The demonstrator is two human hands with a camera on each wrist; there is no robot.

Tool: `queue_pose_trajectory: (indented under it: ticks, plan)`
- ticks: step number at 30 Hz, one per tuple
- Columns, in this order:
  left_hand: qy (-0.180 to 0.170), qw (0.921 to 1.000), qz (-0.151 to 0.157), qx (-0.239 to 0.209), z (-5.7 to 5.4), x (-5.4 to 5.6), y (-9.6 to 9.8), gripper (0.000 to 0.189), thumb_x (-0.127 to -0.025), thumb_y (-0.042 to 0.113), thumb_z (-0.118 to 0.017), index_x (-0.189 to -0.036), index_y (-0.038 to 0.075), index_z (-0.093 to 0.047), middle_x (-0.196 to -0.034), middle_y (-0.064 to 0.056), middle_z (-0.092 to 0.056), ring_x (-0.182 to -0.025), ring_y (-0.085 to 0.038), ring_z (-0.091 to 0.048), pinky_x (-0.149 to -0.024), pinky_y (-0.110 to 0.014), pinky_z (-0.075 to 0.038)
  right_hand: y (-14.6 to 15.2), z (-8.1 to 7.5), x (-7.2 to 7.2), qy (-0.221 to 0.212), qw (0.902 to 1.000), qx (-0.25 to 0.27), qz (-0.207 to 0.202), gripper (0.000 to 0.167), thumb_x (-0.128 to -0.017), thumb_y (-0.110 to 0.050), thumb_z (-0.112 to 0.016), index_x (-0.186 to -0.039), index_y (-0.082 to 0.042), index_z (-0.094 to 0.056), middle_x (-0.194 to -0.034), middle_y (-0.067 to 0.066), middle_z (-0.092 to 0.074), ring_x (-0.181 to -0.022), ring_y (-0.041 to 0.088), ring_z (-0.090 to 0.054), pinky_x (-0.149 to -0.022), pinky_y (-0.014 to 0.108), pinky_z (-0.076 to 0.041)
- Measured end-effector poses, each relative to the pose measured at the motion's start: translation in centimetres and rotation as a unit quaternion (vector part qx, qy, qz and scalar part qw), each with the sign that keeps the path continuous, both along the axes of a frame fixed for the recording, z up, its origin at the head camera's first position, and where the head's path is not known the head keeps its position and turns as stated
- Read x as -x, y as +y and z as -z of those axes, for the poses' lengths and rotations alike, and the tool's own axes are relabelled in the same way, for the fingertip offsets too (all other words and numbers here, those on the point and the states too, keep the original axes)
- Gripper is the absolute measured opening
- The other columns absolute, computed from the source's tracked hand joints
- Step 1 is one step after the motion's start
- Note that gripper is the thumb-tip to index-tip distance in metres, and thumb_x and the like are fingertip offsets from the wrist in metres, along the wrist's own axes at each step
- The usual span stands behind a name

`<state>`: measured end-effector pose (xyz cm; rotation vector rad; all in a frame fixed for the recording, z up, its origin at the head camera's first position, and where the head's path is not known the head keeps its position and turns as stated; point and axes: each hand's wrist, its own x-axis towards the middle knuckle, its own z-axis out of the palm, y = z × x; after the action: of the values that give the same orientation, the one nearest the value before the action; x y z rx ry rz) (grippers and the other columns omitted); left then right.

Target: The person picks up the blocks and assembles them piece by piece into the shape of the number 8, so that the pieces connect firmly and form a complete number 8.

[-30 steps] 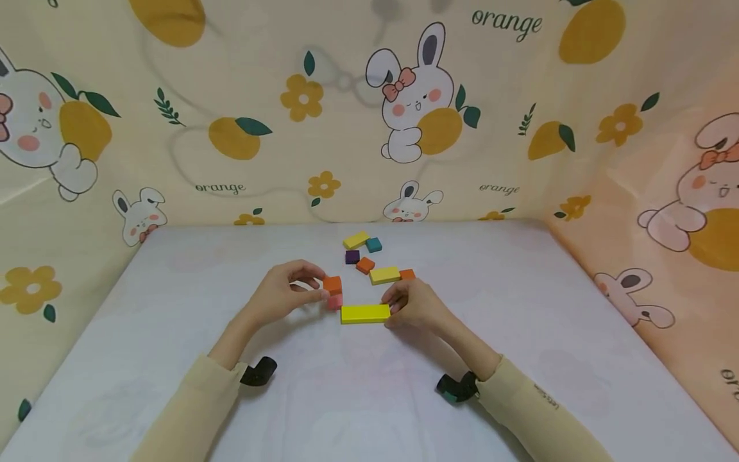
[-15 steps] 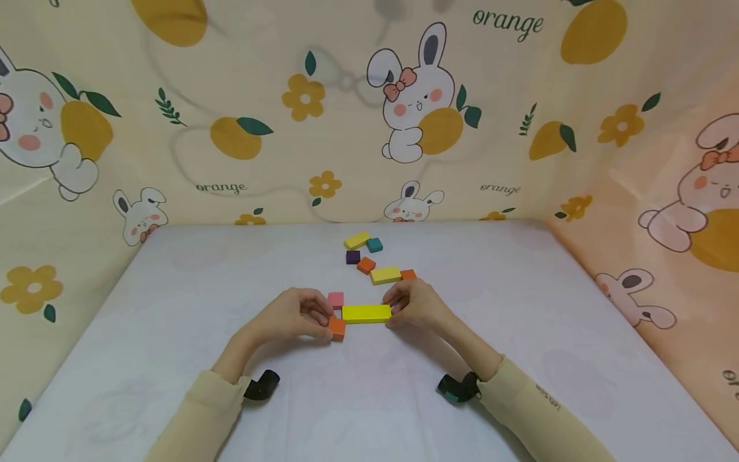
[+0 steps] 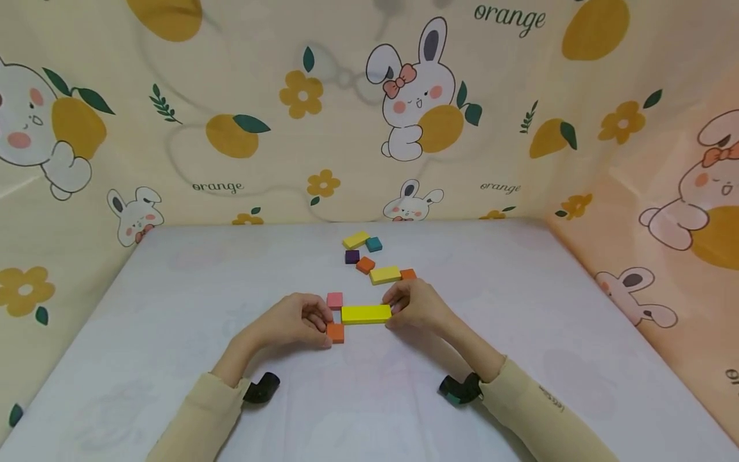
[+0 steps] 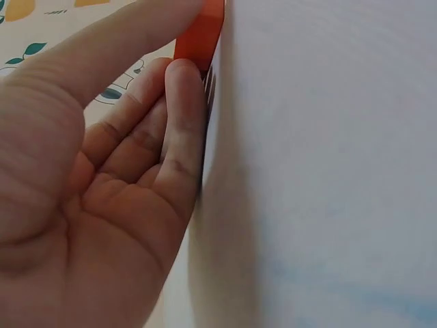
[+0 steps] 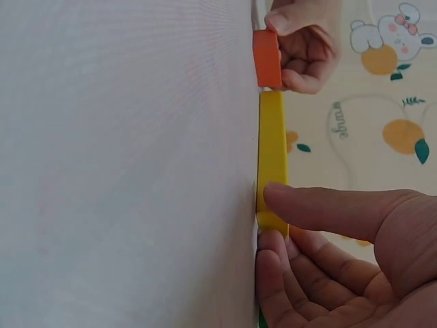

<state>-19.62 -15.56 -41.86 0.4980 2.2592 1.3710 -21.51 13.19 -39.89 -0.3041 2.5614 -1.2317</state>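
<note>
In the head view my left hand (image 3: 293, 319) pinches a small orange block (image 3: 336, 333) on the table. The left wrist view shows the thumb on this orange block (image 4: 201, 41), whose top is cut off. My right hand (image 3: 420, 304) holds the right end of a long yellow block (image 3: 366, 314) lying flat. In the right wrist view the thumb rests on that yellow block (image 5: 272, 147), with curled fingers at its end. A pink block (image 3: 335, 300) sits behind the yellow block's left end, and the orange one is in front of that end.
Farther back lie a shorter yellow block (image 3: 385, 275), an orange block (image 3: 408, 274) partly behind my right hand, another orange block (image 3: 365, 265), a purple block (image 3: 352, 256), a teal block (image 3: 374, 244) and a yellow block (image 3: 355, 240). A patterned cloth (image 3: 346, 128) backs the table.
My left hand has carried the orange block from by the pink block toward me, to the front of the yellow block's left end. My right hand has stayed in place.
</note>
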Motion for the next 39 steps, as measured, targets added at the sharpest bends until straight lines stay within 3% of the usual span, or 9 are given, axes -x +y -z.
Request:
queue_pose_trajectory:
  ticks: [19,39]
  plan:
    - [-0.004,0.9999,-0.01,-0.001,-0.41,0.02,0.18,0.037,-0.075,0.018,-0.088,-0.102,0.009,-0.064,-0.094,-0.006,-0.065,-0.086,-0.024,-0.062,-0.081,-0.033,-0.052,-0.05,-0.44,-0.1,-0.002,1.0,-0.005,0.003,0.034,-0.069,0.001,-0.088,-0.098,-0.007,-0.071,-0.087,0.006,-0.064,-0.075,0.021,-0.058,-0.071,0.028,-0.053]
    - [-0.009,0.9996,-0.026,0.011,-0.04,-0.21,0.39,0.037,-0.076,0.018,-0.087,-0.102,0.009,-0.064,-0.093,-0.006,-0.065,-0.086,-0.023,-0.062,-0.081,-0.033,-0.052,0.01,0.09,-0.11,-0.001,1.0,0.003,-0.003,0.033,-0.07,0.002,-0.087,-0.097,-0.006,-0.07,-0.088,0.005,-0.064,-0.076,0.021,-0.059,-0.071,0.028,-0.053]
